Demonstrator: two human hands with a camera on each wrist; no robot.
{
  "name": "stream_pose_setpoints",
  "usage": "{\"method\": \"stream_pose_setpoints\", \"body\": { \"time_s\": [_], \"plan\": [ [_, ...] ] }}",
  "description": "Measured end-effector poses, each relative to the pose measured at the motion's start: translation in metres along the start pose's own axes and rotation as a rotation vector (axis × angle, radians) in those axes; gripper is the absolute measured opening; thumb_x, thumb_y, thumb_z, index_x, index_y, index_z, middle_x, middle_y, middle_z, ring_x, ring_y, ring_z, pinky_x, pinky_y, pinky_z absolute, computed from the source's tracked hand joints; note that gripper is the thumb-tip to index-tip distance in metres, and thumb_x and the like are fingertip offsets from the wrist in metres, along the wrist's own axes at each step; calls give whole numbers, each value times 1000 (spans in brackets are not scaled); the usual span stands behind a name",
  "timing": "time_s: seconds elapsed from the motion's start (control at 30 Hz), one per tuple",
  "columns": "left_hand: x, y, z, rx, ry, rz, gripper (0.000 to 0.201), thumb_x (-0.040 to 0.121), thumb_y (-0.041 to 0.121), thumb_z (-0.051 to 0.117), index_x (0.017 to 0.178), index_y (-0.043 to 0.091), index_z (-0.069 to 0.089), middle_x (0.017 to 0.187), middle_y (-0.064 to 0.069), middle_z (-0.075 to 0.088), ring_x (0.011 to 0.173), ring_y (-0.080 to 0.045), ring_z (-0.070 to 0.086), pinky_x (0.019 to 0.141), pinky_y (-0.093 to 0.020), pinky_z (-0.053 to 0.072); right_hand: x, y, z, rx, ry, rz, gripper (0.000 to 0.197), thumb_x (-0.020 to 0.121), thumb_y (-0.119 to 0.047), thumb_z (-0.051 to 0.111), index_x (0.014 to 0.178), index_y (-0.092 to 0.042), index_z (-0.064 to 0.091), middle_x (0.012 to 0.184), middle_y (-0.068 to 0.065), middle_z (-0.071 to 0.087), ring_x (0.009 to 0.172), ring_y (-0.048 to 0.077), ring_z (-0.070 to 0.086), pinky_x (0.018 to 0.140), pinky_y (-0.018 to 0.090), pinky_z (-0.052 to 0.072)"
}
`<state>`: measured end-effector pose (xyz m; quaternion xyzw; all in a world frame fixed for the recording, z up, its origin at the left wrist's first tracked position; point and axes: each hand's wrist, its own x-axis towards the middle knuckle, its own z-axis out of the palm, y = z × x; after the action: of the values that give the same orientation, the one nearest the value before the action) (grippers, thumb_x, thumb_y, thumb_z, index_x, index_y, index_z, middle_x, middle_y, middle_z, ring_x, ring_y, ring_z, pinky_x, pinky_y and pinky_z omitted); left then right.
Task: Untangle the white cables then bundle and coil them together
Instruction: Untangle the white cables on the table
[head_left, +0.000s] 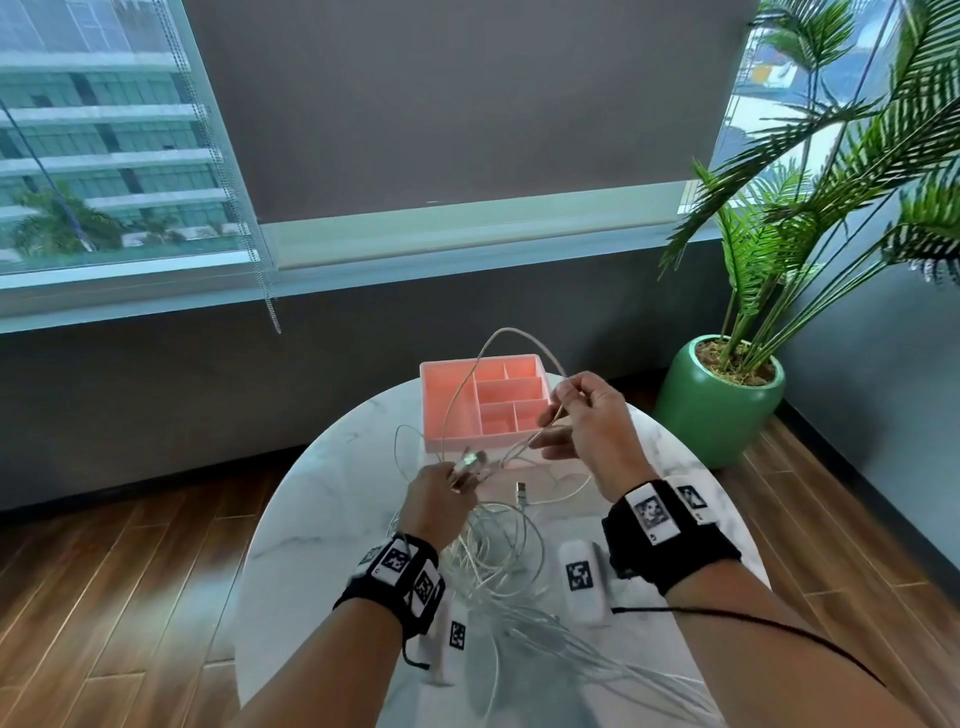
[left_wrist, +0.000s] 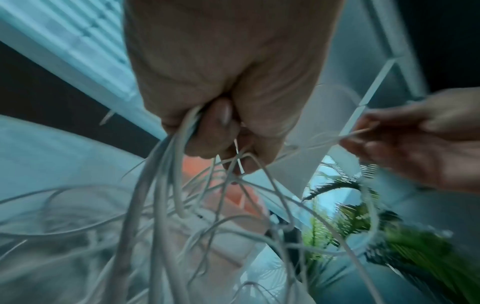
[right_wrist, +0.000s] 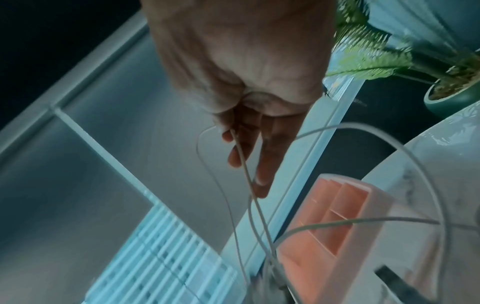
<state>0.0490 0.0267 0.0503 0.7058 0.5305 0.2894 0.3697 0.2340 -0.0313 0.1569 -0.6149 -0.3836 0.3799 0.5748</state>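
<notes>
A tangle of thin white cables (head_left: 498, 551) lies on the round marble table (head_left: 322, 519) and hangs over its near edge. My left hand (head_left: 441, 499) grips a bunch of these cables (left_wrist: 161, 174) in a fist just above the table. My right hand (head_left: 582, 421) is raised over the pink box and pinches one cable strand (right_wrist: 241, 156) between thumb and fingers, its other fingers loosely extended. From that pinch a loop (head_left: 509, 338) arcs up and back down to the left hand. A loose USB plug (head_left: 521, 491) lies on the table between my hands.
A pink divided organizer box (head_left: 441, 410) stands at the table's far side under the loop. A potted palm in a green pot (head_left: 722, 405) stands on the floor to the right. A wall and window sill are behind the table.
</notes>
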Motion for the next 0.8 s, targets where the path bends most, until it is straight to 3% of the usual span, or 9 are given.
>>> {"method": "stream_pose_setpoints", "body": {
  "time_s": [0.17, 0.27, 0.37, 0.43, 0.5, 0.57, 0.63, 0.73, 0.8],
  "plan": [
    [-14, -39, -10, -14, 15, -166, 19, 80, 16, 76, 64, 18, 66, 55, 5, 60, 53, -16, 55, 56, -29, 42, 9, -10, -20, -99, -47, -28, 23, 106, -22, 43, 89, -12, 55, 65, 15, 65, 59, 39, 69, 49, 31, 52],
    [-21, -48, -13, -104, 44, -177, 27, 77, 11, 81, 58, 23, 65, 46, 12, 58, 44, 0, 49, 56, -28, 41, 20, -1, -26, -220, -18, -95, 24, 103, -20, 49, 82, -16, 61, 51, -3, 53, 48, 22, 54, 48, 28, 43],
    [-20, -51, -13, -208, 9, -154, 19, 67, 14, 90, 67, 20, 73, 63, 8, 72, 58, -4, 62, 65, -30, 51, 36, -2, -48, -264, 184, -216, 16, 99, -17, 57, 88, -12, 69, 60, -14, 57, 54, 7, 44, 53, 21, 36],
    [-17, -53, -15, -299, -37, -169, 31, 57, 20, 97, 79, 15, 76, 80, 1, 76, 71, -14, 68, 77, -36, 57, 45, -9, -71, -206, 343, -274, 13, 97, -18, 60, 91, -12, 70, 72, -3, 62, 56, 6, 44, 53, 19, 36],
    [-16, -49, -17, -335, -63, -148, 40, 52, 24, 99, 84, 14, 77, 88, 0, 78, 79, -15, 71, 81, -35, 59, 55, -11, -95, -190, 472, -284, 13, 95, -21, 61, 85, -23, 68, 73, 0, 60, 56, 6, 45, 54, 21, 38],
    [-17, -38, -21, -366, -50, -109, 32, 60, 21, 96, 82, 12, 76, 78, 0, 76, 67, -14, 68, 66, -28, 56, 63, -7, -117, -232, 603, -262, 13, 93, -27, 61, 82, -25, 67, 81, 5, 67, 67, 12, 53, 65, 31, 45],
    [-19, -21, -27, -490, 37, -128, 13, 80, 15, 82, 75, 9, 72, 61, -1, 60, 44, -13, 47, 43, -25, 40, 64, 1, -139, -256, 745, -208, 16, 95, -24, 57, 97, -15, 70, 101, 15, 71, 81, 21, 58, 71, 33, 45],
    [-18, -6, -38, -825, 103, -165, 32, 98, 28, 62, 70, 13, 59, 59, -3, 41, 42, -11, 27, 39, -20, 23, 54, 22, -174, -313, 917, -39, 28, 100, -20, 52, 117, -2, 65, 119, 21, 67, 99, 31, 62, 73, 31, 40],
    [-16, 5, -45, -966, 131, -178, 34, 99, 39, 57, 75, 15, 50, 57, 2, 32, 42, -9, 22, 40, -18, 19, 48, 51, -201, -408, 973, 96, 31, 99, -20, 50, 118, -1, 65, 123, 24, 65, 111, 39, 61, 86, 40, 45]
  ]
}}
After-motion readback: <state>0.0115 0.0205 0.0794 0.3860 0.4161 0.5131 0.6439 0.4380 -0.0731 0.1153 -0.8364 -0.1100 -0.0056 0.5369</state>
